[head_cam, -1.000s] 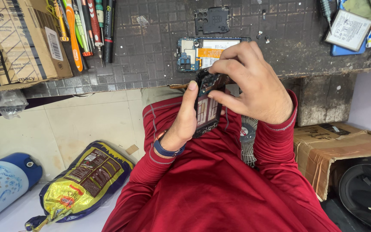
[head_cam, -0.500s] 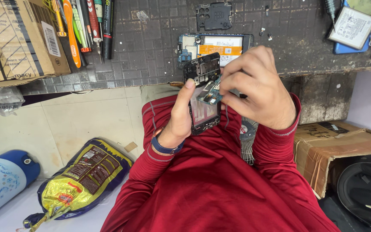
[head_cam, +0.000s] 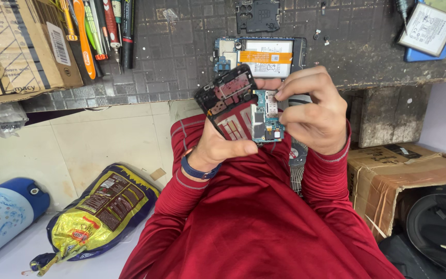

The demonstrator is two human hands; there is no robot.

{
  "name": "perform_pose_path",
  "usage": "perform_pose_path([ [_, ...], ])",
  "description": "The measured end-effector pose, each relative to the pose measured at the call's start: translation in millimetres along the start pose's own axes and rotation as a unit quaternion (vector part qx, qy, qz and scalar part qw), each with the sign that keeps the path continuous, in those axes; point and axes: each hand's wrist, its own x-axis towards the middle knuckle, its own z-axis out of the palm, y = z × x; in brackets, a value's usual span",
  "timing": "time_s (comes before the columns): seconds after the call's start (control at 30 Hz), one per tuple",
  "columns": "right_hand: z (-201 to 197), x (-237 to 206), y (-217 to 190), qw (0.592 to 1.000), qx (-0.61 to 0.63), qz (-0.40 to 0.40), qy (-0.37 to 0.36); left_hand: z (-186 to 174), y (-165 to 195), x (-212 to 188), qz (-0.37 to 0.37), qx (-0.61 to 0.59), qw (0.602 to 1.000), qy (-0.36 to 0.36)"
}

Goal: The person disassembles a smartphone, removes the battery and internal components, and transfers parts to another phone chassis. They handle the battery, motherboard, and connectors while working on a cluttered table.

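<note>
My left hand (head_cam: 218,147) grips a black phone inner cover (head_cam: 228,95) from below, with the thumb across its lower edge. My right hand (head_cam: 313,111) pinches a blue-green circuit board (head_cam: 265,118) that lies against the cover's right side. Both are held up over my red-sleeved lap, just in front of the bench edge. Behind them on the dark bench mat (head_cam: 181,51) lies an opened phone body (head_cam: 261,54) with an orange strip across it. A black plastic frame piece (head_cam: 258,15) rests farther back.
Screwdrivers and pens (head_cam: 96,31) stand beside a cardboard box (head_cam: 16,46) at the bench's left. A white battery on a blue pad (head_cam: 429,28) is at right. Below lie a yellow-and-blue bag (head_cam: 96,214), a blue cylinder (head_cam: 3,214), a brown carton (head_cam: 403,178) and a dark backpack (head_cam: 440,232).
The black cover has swung up and to the left, away from the circuit board, which now shows beside it. My right hand's fingers have shifted onto the board.
</note>
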Motion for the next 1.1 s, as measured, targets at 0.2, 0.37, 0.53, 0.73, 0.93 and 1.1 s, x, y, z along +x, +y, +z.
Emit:
perform_pose_path([
  [0.2, 8.0, -5.3, -3.4, 0.992, -0.106, 0.007, 0.060, -0.4, -10.3, 0.2, 0.026, 0.024, 0.999, 0.017],
  [0.37, 10.2, -7.5, -17.3, 0.978, -0.153, 0.121, 0.074, -0.2, -13.4, 0.5, 0.041, -0.006, 0.997, 0.059],
  [0.53, -8.2, -1.9, -21.4, 0.992, -0.050, 0.110, -0.026, -5.0, -12.4, 2.7, 0.053, 0.029, 0.996, 0.063],
  [0.73, -8.7, 7.3, -18.7, 0.986, -0.019, 0.134, -0.095, -5.6, -16.5, 6.1, 0.056, 0.036, 0.995, 0.076],
  [0.93, -11.5, 14.1, -16.2, 0.981, -0.015, 0.148, -0.122, -8.7, -15.2, 6.5, 0.043, 0.056, 0.994, 0.078],
  [1.1, -12.1, 17.0, -17.0, 0.982, -0.013, 0.140, -0.128, -9.9, -14.3, 7.4, 0.033, 0.052, 0.995, 0.079],
])
